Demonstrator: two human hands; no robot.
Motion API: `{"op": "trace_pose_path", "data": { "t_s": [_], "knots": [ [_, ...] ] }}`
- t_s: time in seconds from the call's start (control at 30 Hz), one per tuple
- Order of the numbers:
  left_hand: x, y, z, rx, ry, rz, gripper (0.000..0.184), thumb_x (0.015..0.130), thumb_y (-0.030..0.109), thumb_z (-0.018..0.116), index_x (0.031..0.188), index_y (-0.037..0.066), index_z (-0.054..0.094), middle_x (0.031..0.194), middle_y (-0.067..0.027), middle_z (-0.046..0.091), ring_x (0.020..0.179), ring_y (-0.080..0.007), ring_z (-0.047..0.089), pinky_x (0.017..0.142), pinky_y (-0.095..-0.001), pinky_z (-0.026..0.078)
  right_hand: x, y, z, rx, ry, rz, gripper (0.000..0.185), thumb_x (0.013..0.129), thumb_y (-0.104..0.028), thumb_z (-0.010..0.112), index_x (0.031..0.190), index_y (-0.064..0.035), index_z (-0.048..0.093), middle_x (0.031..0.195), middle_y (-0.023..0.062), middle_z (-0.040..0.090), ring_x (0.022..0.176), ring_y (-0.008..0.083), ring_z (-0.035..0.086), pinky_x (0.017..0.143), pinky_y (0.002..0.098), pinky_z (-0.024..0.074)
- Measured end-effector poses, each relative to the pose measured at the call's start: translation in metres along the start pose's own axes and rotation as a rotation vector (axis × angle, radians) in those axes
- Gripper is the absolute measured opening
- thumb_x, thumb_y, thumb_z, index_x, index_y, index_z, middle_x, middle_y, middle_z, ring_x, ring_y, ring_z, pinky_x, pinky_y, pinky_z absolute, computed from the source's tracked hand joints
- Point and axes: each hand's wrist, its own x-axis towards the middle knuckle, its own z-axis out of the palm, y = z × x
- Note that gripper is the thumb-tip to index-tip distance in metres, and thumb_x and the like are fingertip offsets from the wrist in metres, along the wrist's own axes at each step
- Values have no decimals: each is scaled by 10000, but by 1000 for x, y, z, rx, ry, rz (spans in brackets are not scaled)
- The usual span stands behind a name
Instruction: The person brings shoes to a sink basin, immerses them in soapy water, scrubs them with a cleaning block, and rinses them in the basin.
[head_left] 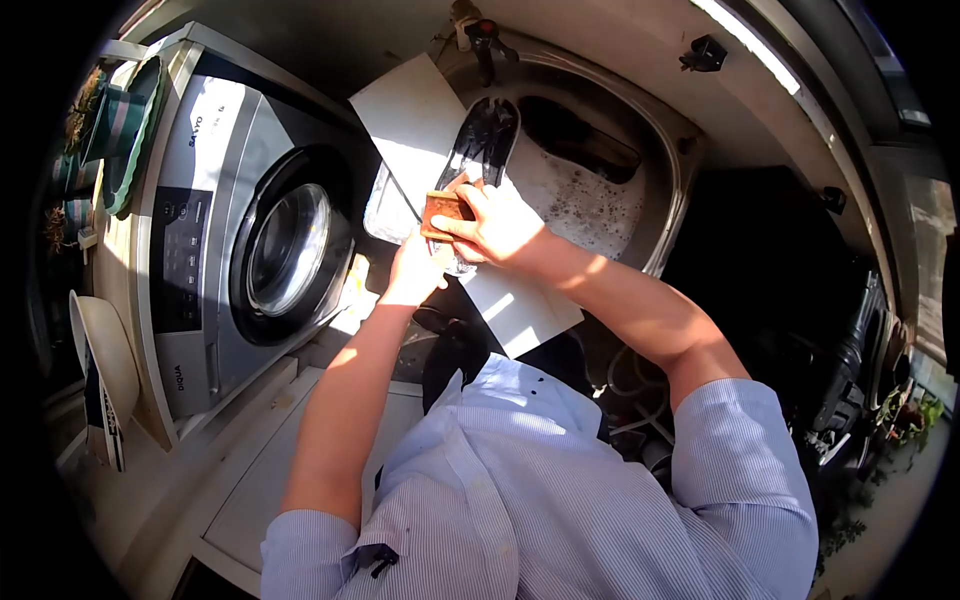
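Note:
A wet black shoe (485, 145) lies over the edge of the sink, its far end toward the tap. My left hand (417, 268) is closed around its near end, the fingers partly hidden. My right hand (503, 226) grips a brown scrubbing brush (438, 213) and presses it against the near part of the shoe. The brush's bristles are out of sight beneath it. A second dark shoe (580, 140) rests in the sink (655, 225), in foamy water (600, 205) dotted with dark specks.
The tap (487, 42) rises at the sink's back rim. White boards (405, 105) lie left of and below the shoe. On the left stands a front-loading washing machine (205, 250), with a potted plant (115, 140) on top. Hoses (640, 400) show below the sink.

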Motion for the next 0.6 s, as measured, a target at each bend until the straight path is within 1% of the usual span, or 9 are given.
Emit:
{"op": "trace_pose_path", "data": {
  "t_s": [0.07, 0.17, 0.2, 0.33, 0.4, 0.43, 0.47, 0.57, 0.6],
  "knots": [
    [-3, 8, -2, 133, 5, -43, 307, 858, 178, 672, 1036, -18, 517, 786, -100, 608, 486, -142, 571, 451, -273, 494, 22, 35, 8, 56, -14, 74, 440, 730, -317, 704, 1151, -200, 653, 1183, 166, 528, 951, 317, 570, 838, 423, 466],
    [-6, 14, -3, 178, 16, -23, 283, 859, 189, 671, 953, -19, 505, 733, -90, 597, 465, -142, 562, 447, -293, 477, 57, 52, 15, -155, 104, 427, 470, 738, -306, 695, 1195, -217, 639, 1146, 156, 541, 945, 309, 569, 823, 410, 469],
    [-7, 11, -4, 180, 17, -26, 283, 859, 189, 671, 953, -19, 505, 733, -90, 597, 465, -142, 562, 447, -293, 477, 48, 38, 17, -153, 104, 427, 470, 738, -306, 695, 1195, -217, 639, 1146, 156, 541, 945, 309, 569, 823, 410, 469],
    [-3, 2, 0, 88, 32, -11, 269, 860, 187, 660, 970, -10, 513, 759, -101, 614, 484, -165, 583, 456, -300, 486, -4, -12, 10, -11, 136, 66, 476, 686, -342, 736, 1148, -250, 666, 1164, 137, 524, 950, 288, 572, 836, 383, 470],
    [-1, -4, 2, 120, 32, -11, 271, 857, 183, 660, 979, -7, 512, 776, -107, 620, 482, -169, 587, 456, -308, 485, 3, 16, 8, 101, -53, 98, 464, 706, -326, 724, 1159, -248, 657, 1154, 143, 532, 937, 295, 572, 840, 390, 471],
    [-4, 5, -1, 163, 5, -39, 279, 855, 192, 666, 973, -5, 508, 770, -110, 617, 474, -174, 586, 456, -313, 482, 22, 33, 4, 52, 12, 160, 443, 737, -304, 705, 1171, -236, 646, 1154, 152, 539, 920, 306, 566, 837, 404, 470],
    [-4, 6, -3, 187, 3, -60, 293, 855, 209, 672, 964, -5, 505, 760, -113, 618, 472, -176, 589, 459, -310, 482, 42, 48, 7, 126, 10, 421, 413, 760, -279, 689, 1167, -224, 640, 1134, 157, 548, 908, 314, 561, 822, 403, 476],
    [-1, 0, -3, 219, 38, -28, 294, 856, 222, 671, 957, 1, 506, 739, -113, 623, 466, -168, 588, 463, -306, 482, 51, 28, 18, -74, 226, 559, 392, 744, -278, 694, 1129, -213, 653, 1086, 155, 557, 866, 325, 569, 767, 390, 491],
    [-4, 7, -2, 212, 23, -36, 291, 857, 221, 668, 954, 2, 505, 743, -116, 626, 468, -162, 589, 463, -307, 481, 34, 15, 16, -61, 129, 361, 400, 726, -301, 703, 1114, -210, 667, 1078, 167, 557, 834, 322, 580, 761, 403, 496]
  ]
}}
